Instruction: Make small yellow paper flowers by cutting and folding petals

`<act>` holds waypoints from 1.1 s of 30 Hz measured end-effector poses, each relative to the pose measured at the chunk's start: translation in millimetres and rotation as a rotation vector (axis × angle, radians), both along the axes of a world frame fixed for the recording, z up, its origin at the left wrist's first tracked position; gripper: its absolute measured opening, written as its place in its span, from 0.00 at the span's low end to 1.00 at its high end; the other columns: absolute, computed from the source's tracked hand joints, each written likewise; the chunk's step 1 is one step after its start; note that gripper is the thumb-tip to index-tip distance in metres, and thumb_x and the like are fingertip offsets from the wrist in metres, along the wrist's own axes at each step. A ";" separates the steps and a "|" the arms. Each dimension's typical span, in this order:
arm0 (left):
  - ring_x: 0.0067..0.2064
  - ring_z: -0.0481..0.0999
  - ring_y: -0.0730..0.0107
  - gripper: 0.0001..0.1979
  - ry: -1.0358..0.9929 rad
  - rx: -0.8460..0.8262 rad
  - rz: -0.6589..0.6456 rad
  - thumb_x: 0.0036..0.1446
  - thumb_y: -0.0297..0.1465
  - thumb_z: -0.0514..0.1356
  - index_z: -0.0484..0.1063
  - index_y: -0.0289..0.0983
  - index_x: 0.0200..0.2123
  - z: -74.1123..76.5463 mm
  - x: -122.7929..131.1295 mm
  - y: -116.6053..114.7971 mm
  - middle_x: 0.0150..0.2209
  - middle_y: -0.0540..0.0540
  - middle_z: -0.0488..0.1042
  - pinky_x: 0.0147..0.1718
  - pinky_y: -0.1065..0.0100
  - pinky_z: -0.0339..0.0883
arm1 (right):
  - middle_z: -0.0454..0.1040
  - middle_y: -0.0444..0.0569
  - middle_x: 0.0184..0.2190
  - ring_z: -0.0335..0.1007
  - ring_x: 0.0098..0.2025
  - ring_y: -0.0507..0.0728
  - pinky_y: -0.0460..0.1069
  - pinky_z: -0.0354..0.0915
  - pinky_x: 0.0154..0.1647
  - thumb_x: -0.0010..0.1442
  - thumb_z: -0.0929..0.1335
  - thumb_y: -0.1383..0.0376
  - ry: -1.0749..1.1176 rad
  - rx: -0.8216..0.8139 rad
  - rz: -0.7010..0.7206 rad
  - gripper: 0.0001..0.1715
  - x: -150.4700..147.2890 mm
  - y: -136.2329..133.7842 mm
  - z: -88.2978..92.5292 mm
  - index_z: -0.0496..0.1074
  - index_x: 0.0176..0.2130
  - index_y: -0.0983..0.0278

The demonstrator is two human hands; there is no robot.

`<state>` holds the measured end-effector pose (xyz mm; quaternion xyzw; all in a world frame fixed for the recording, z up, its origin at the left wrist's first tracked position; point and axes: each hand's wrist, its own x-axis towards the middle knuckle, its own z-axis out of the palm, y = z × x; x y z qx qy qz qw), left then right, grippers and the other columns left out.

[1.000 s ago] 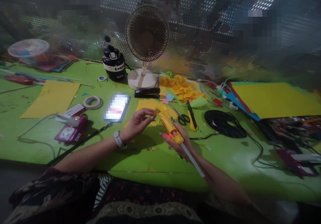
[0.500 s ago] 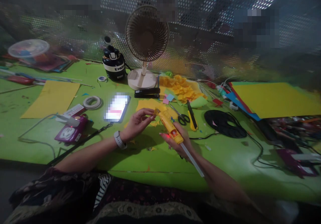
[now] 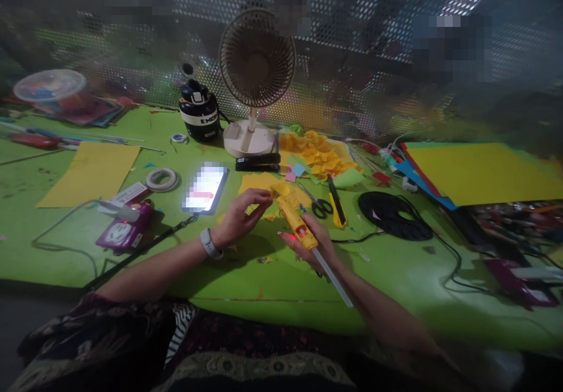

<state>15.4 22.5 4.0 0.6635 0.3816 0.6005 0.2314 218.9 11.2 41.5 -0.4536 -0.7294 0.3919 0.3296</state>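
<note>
My right hand is wrapped round a yellow hot glue gun, with a long glue stick jutting from its back end toward me. A red light glows by the grip. The gun's nozzle points away and meets a small piece of yellow paper. Thumb and fingers of my left hand pinch that paper, partly hidden behind the nozzle. Just beyond lie yellow paper sheets and scraps. Black scissors and a yellow cutter knife rest to the right of the gun.
A lit phone, a tape roll and a purple power socket lie to the left. Behind stand a fan, a dark bottle and a stapler. At right are a black palette and coloured sheets.
The glue gun and my right hand have shifted slightly left, and the glue stick's end has moved with them. My left hand stays almost where it was.
</note>
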 end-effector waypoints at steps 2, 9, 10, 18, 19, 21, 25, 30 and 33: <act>0.45 0.78 0.65 0.05 -0.088 -0.092 -0.010 0.59 0.33 0.64 0.76 0.37 0.37 -0.5 0.4 0.5 0.42 0.41 0.78 0.45 0.59 0.75 | 0.57 0.37 0.19 0.52 0.20 0.49 0.46 0.52 0.20 0.50 0.73 0.48 -0.034 0.028 0.029 0.28 0.2 2.3 -0.2 0.55 0.26 0.59; 0.40 0.80 0.67 0.12 -0.524 -0.488 -0.127 0.55 0.37 0.67 0.73 0.35 0.36 -2.9 -0.3 5.0 0.36 0.46 0.80 0.42 0.63 0.76 | 0.71 0.46 0.27 0.67 0.25 0.53 0.47 0.62 0.23 0.56 0.73 0.55 -0.123 0.704 0.147 0.18 16.7 13.5 -13.9 0.63 0.37 0.61; 0.40 0.80 0.67 0.12 -0.533 -0.491 -0.126 0.54 0.37 0.68 0.73 0.35 0.35 -2.5 -0.2 5.2 0.36 0.46 0.80 0.42 0.63 0.76 | 0.72 0.47 0.29 0.69 0.27 0.54 0.48 0.64 0.25 0.56 0.73 0.55 -0.123 0.828 0.136 0.19 20.4 15.6 -12.8 0.63 0.38 0.61; 0.40 0.80 0.67 0.15 -0.465 -0.536 -0.136 0.51 0.39 0.69 0.73 0.34 0.35 3.2 1.0 -0.2 0.36 0.46 0.79 0.41 0.64 0.76 | 0.71 0.49 0.30 0.69 0.30 0.57 0.50 0.64 0.30 0.56 0.72 0.56 -0.366 1.002 -0.147 0.16 68.3 41.2 20.4 0.66 0.38 0.61; 0.39 0.80 0.68 0.15 -0.447 -0.540 -0.130 0.51 0.39 0.69 0.73 0.34 0.35 3.1 1.0 -0.8 0.36 0.46 0.79 0.41 0.65 0.76 | 0.71 0.49 0.30 0.69 0.31 0.58 0.50 0.64 0.31 0.56 0.72 0.56 -0.442 0.946 -0.164 0.16 78.3 44.0 19.2 0.66 0.37 0.61; 0.39 0.79 0.69 0.15 -0.417 -0.546 -0.125 0.52 0.39 0.69 0.73 0.34 0.36 2.4 1.3 -1.6 0.36 0.46 0.79 0.41 0.66 0.76 | 0.72 0.51 0.31 0.71 0.34 0.60 0.51 0.64 0.33 0.55 0.71 0.56 -0.576 0.801 -0.229 0.15 99.5 47.7 11.1 0.67 0.36 0.62; 0.37 0.79 0.72 0.15 -0.366 -0.570 -0.135 0.52 0.39 0.69 0.74 0.35 0.36 1.6 4.2 -3.6 0.36 0.45 0.80 0.39 0.68 0.75 | 0.75 0.54 0.39 0.73 0.38 0.63 0.52 0.64 0.35 0.50 0.72 0.60 -0.838 0.358 -0.436 0.17 137.6 48.5 -14.5 0.70 0.39 0.63; 0.37 0.78 0.72 0.13 -0.346 -0.572 -0.144 0.52 0.38 0.68 0.74 0.35 0.35 -0.4 9.2 -7.1 0.35 0.47 0.79 0.40 0.68 0.75 | 0.75 0.59 0.46 0.73 0.45 0.65 0.53 0.65 0.39 0.52 0.72 0.55 -0.921 0.075 -0.540 0.24 165.1 45.8 -31.5 0.72 0.45 0.66; 0.36 0.78 0.72 0.13 -0.320 -0.570 -0.139 0.53 0.38 0.68 0.74 0.36 0.35 -3.0 10.1 -7.9 0.35 0.47 0.79 0.40 0.68 0.75 | 0.74 0.60 0.47 0.73 0.46 0.65 0.53 0.65 0.41 0.54 0.71 0.52 -0.927 0.040 -0.543 0.27 173.3 46.0 -33.9 0.72 0.48 0.67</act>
